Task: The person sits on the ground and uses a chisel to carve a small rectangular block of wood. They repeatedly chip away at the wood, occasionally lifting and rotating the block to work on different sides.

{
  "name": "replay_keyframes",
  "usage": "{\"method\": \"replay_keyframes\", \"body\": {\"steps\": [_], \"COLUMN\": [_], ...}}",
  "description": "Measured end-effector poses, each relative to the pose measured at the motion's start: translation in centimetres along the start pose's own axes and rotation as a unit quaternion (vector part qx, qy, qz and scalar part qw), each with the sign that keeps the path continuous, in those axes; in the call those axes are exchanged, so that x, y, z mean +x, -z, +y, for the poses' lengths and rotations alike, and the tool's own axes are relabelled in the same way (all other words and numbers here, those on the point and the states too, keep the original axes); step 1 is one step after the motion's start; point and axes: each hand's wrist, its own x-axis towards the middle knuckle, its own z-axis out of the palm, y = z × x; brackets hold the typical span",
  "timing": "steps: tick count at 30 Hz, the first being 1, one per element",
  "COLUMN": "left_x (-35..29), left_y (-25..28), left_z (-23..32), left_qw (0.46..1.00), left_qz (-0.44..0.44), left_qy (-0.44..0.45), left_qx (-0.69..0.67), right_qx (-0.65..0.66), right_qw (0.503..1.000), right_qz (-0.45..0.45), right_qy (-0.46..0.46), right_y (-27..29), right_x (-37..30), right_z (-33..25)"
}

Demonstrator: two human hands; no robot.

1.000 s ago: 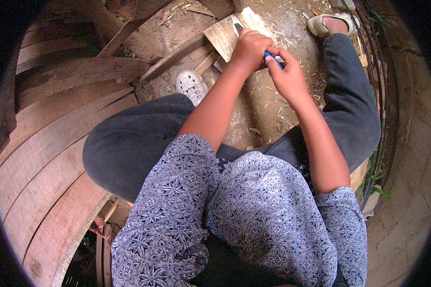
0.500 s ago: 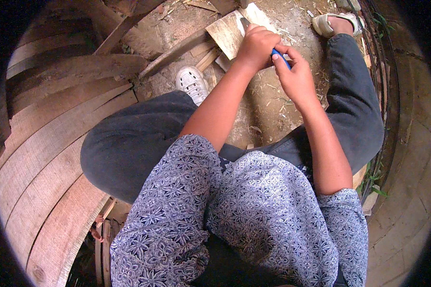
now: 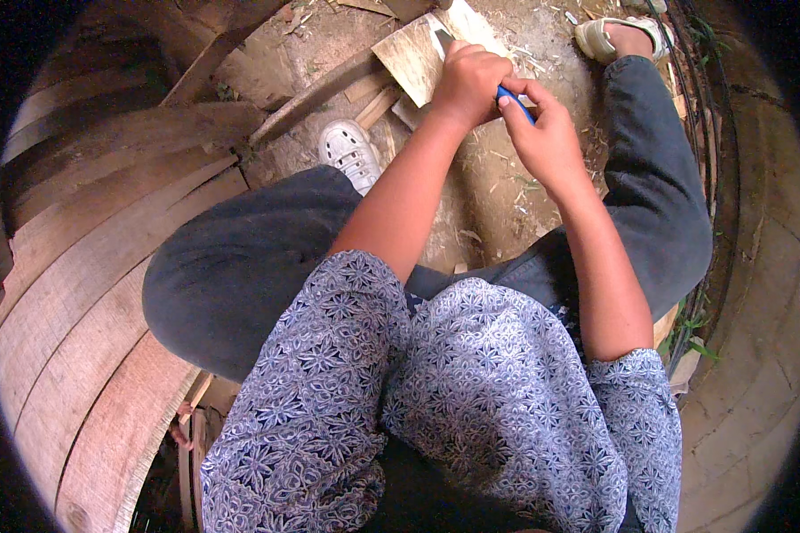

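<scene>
My left hand (image 3: 473,82) is closed around a blue-handled tool with a flat grey blade (image 3: 444,39), whose kind I cannot make out. The blade sticks out past my left fist over a pale wooden board (image 3: 403,60), beside a bright, freshly exposed patch. Behind that fist, the tool's blue handle (image 3: 517,105) shows between the fingers and thumb of my right hand (image 3: 544,126), which is closed on its rear end. Contact between blade and wood is too small to judge.
Pale wood shavings (image 3: 529,62) litter the dirt floor around the board. My white shoe (image 3: 350,149) rests left of it, the other shoe (image 3: 596,40) at the far right. Weathered planks (image 3: 89,320) fill the left side. Dark cables (image 3: 711,133) run along the right.
The whole view has shifted slightly, so most things sit a little further left and up. A bit more of the blade shows past my left fist. Both hands keep their grip.
</scene>
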Motion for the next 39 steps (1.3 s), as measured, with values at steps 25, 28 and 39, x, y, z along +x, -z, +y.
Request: {"method": "replay_keyframes", "body": {"steps": [25, 28, 39], "left_x": [0.4, 0.9, 1.2], "left_y": [-0.2, -0.1, 0.4], "left_z": [-1.8, -1.8, -1.4], "left_qw": [1.000, 1.000, 0.998], "left_qz": [-0.018, -0.013, -0.046], "left_qy": [-0.021, -0.010, -0.015], "left_qx": [0.005, 0.007, 0.048], "right_qx": [-0.013, -0.021, -0.015], "right_qw": [0.999, 0.998, 0.996], "right_qz": [0.022, 0.027, 0.053], "right_qy": [0.042, 0.060, 0.067], "right_y": [-0.7, -1.0, -1.7], "right_x": [1.0, 1.9, 2.6], "right_z": [0.4, 0.9, 2.9]}}
